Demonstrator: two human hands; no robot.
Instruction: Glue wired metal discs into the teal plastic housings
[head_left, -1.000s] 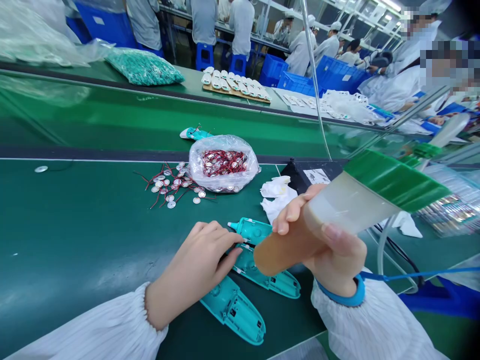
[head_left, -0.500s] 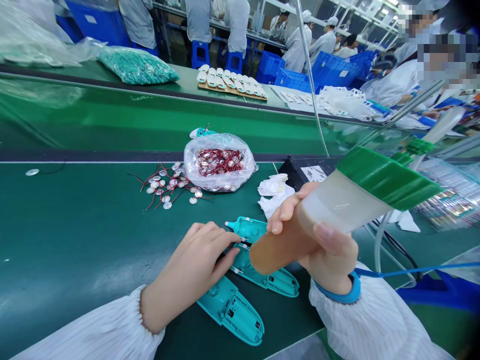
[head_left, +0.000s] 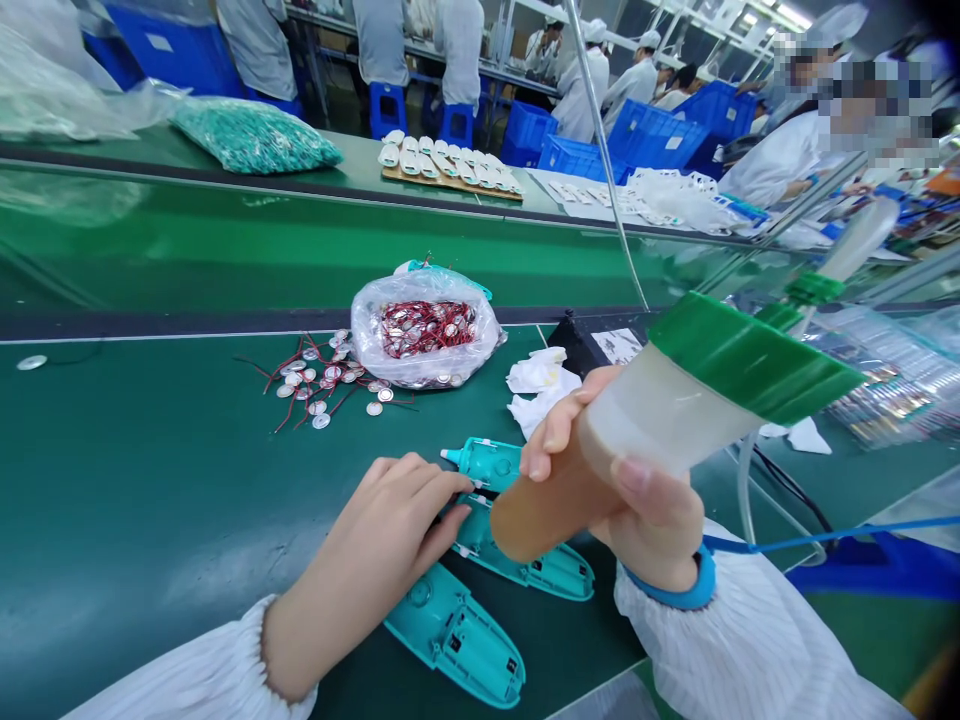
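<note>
At the near edge of the green workbench (head_left: 112,500), three teal plastic housing shells lie in a loose cluster. Nearest is a shell (head_left: 454,640) with small square openings, untouched. Just beyond it, a second shell (head_left: 525,568) lies partly under the right hand, and a third shell (head_left: 487,463), with a pointed tip, lies furthest out.

Left hand (head_left: 367,530): curved, fingers (head_left: 420,480) over the second and third shells; whether it grips them or only rests there cannot be told.

Right hand (head_left: 645,510): clenched around a translucent squeeze bottle (head_left: 675,410), which it holds tilted above the shells, clear of the bench. Amber liquid (head_left: 547,510) fills the low end; a broad green band (head_left: 750,360) and a slim nozzle (head_left: 855,240) point up and right. A blue wrist strap (head_left: 671,590) circles the wrist, with a blue cord (head_left: 817,540) running off to the right.

Mid-bench: white tissue (head_left: 540,385); a black box (head_left: 592,345) with a white label; loose metal discs with red wires (head_left: 315,380); a clear plastic bag (head_left: 424,330) holding more of them.

Far bench: a green bag of parts (head_left: 251,135); a wooden tray (head_left: 450,170) of white parts; blue crates (head_left: 652,140); co-workers in white (head_left: 577,80).
</note>
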